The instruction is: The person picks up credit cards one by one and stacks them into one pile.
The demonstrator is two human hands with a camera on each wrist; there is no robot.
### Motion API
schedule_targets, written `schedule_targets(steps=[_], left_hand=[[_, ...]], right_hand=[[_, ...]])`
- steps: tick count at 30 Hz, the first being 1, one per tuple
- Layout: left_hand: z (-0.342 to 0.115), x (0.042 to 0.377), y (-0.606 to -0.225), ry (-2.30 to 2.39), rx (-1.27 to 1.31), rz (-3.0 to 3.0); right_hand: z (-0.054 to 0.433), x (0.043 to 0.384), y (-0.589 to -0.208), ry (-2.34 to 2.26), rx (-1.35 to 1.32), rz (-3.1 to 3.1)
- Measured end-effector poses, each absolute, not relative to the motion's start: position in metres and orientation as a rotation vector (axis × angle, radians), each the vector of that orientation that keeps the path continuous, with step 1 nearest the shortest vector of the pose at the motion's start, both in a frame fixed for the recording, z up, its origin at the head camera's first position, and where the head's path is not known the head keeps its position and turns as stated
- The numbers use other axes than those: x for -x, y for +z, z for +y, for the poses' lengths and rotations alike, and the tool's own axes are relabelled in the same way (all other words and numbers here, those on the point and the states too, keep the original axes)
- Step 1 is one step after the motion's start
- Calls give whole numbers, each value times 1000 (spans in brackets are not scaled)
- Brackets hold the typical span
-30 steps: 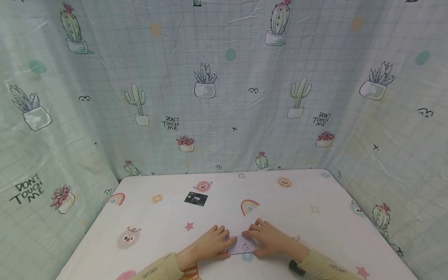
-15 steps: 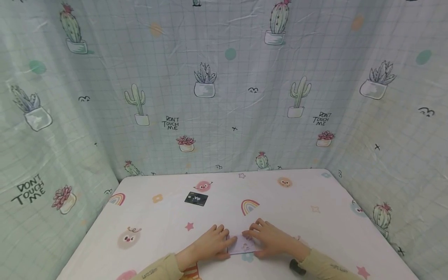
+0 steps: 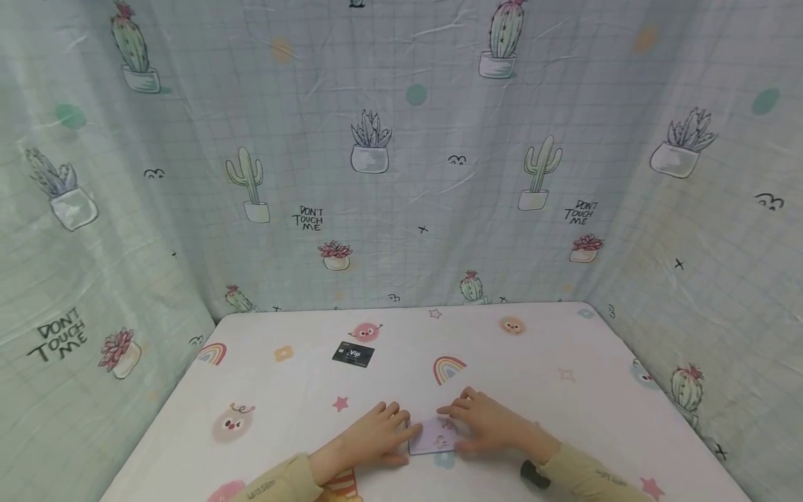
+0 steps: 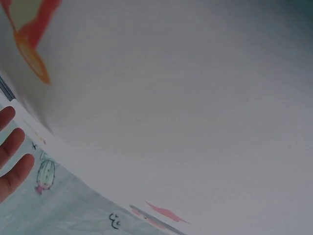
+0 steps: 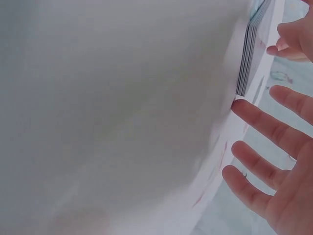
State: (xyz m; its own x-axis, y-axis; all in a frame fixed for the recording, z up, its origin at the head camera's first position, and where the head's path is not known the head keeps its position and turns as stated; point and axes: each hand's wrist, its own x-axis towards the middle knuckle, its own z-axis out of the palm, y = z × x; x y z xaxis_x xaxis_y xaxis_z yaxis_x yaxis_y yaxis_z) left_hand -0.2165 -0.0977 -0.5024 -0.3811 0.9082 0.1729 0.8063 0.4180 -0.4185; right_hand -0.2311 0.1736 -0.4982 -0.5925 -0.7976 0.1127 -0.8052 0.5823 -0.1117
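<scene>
A flat lavender rectangle with small printed figures (image 3: 433, 437) lies on the table between my two hands in the head view. In the right wrist view it is a stack with a layered, dark-striped edge (image 5: 247, 58). My left hand (image 3: 376, 432) is at its left side, index finger overlapping its corner, thumb near the lower left corner. On the opposite side is my right hand (image 3: 486, 422), slightly blurred, index finger over its upper right part. Both wrist views show extended fingers; the right fingers (image 5: 261, 120) spread beside the stack's end. Only a corner of the stack (image 4: 7, 88) shows in the left wrist view.
A black card marked "Vip" (image 3: 353, 353) lies farther back, left of centre. Beneath my right forearm is a small dark object (image 3: 534, 474). The white tablecloth (image 3: 301, 390) has printed stars and rainbows; a cactus-patterned curtain (image 3: 401, 265) surrounds the table's back and sides.
My right hand has shifted slightly up and right, uncovering a little more of the lavender stack's right end. My left hand eases slightly left; the head view tilts a little.
</scene>
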Motion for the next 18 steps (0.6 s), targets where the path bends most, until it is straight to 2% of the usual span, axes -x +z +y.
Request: schedule_targets(steps=[18], left_hand=[[-113,216,-496,289,1446,-2382]], right_hand=[[172,235,-491,264,-1356,-2793]])
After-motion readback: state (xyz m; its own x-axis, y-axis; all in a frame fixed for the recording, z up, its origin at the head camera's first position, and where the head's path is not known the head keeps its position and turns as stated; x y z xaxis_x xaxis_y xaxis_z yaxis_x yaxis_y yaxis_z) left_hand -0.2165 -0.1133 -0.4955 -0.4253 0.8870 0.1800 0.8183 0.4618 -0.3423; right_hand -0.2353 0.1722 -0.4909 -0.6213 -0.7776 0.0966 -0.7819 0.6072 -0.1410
